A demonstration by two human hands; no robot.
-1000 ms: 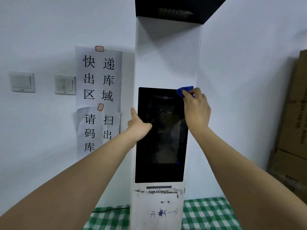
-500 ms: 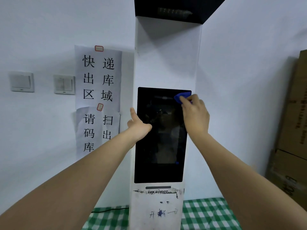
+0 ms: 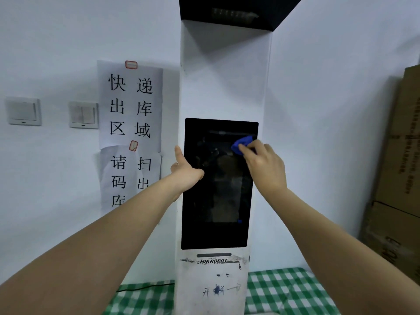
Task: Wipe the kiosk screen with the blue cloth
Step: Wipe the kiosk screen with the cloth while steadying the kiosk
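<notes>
We see only a corner of the blue cloth [image 3: 242,143]; the right hand [image 3: 264,168] covers the rest. The left hand [image 3: 185,172] hides its fingers behind the kiosk's [image 3: 223,78] edge. The lower paper sign [image 3: 129,178] is partly hidden by the left forearm. Cardboard boxes [image 3: 400,169] run off the right edge, their print blurred.

kiosk [image 3: 223,87] set upright against wall | screen [image 3: 216,201] mounted on kiosk front | cloth [image 3: 242,144] pressed on screen, upper right, held by right hand [image 3: 264,169] | left hand [image 3: 185,171] placed at kiosk's left edge | signs [image 3: 130,105] and switches [image 3: 83,114] fixed left of kiosk | boxes [image 3: 400,178] stacked right of kiosk
</notes>
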